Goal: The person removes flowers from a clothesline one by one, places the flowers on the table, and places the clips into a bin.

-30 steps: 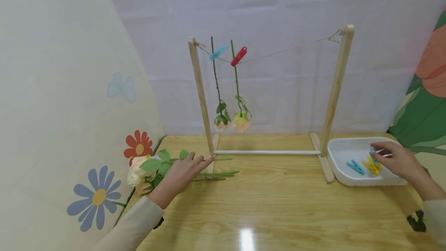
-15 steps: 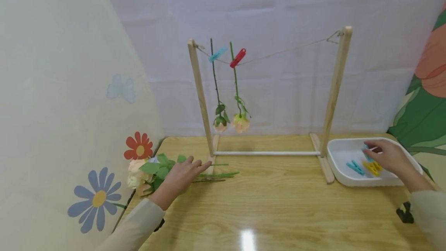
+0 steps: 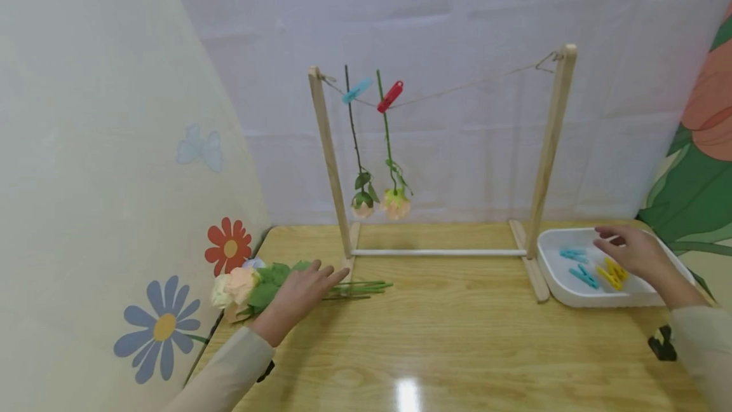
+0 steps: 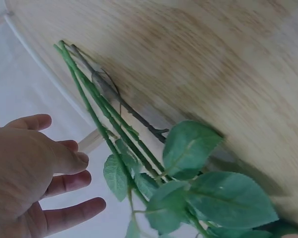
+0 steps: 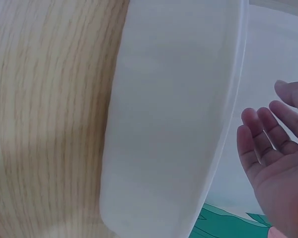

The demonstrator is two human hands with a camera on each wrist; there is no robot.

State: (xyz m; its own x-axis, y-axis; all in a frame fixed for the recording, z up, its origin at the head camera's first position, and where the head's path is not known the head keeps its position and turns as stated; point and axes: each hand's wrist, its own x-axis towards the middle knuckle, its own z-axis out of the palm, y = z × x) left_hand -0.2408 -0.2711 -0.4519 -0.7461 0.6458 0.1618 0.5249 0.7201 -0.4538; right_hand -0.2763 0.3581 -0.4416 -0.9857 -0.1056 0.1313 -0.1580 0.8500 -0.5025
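My left hand (image 3: 303, 294) hovers beside the loose roses (image 3: 243, 285), its fingers spread and holding nothing. Their green stems (image 4: 109, 111) and leaves (image 4: 228, 196) lie past its fingertips in the left wrist view. At the right, my right hand (image 3: 635, 253) is over the white tray (image 3: 557, 288), fingers relaxed with nothing between them. In the tray lie a blue clothespin (image 3: 574, 255) near the hand, another blue clothespin (image 3: 583, 276) and yellow clothespins (image 3: 612, 273). The right wrist view shows the tray's outer wall (image 5: 169, 99) beside the same hand.
A wooden frame (image 3: 551, 151) with a sagging string stands at the back. Two roses hang upside down from it, one under a light blue clothespin (image 3: 358, 90), one under a red clothespin (image 3: 391, 96). A white rod (image 3: 440, 252) joins the frame's feet.
The right hand has let go of a blue clothespin, which now lies in the tray. Beside the left hand, one rose and its stem have shifted toward the others in the pile.
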